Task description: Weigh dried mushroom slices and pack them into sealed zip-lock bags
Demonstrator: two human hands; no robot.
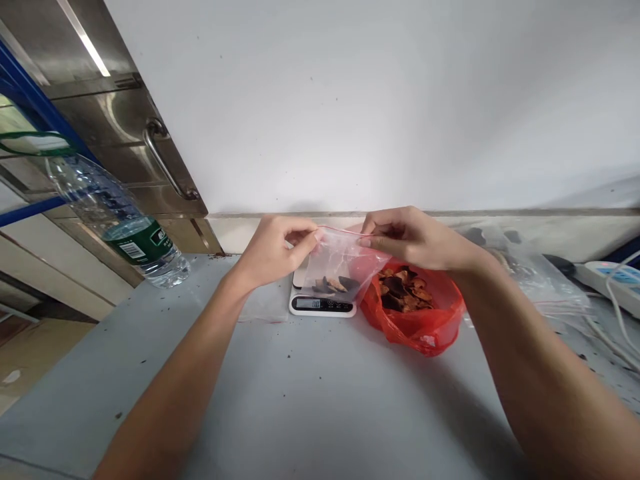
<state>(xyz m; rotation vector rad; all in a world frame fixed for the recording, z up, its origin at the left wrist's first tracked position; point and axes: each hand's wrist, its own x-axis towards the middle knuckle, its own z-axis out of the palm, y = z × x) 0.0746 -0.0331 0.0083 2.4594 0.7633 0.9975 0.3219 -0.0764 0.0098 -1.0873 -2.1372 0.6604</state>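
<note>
Grey table (310,400), white wall (380,100), steel cabinet (125,133) left.

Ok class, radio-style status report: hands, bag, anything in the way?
Left hand and right hand pinch the clear zip bag top. Bag over scale. Red bag alongside.

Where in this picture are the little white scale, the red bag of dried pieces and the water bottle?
scale (323,305): head view, on its front display strip.
red bag (420,328): head view, on its bulging front wall.
water bottle (143,245): head view, on its green label.
</note>
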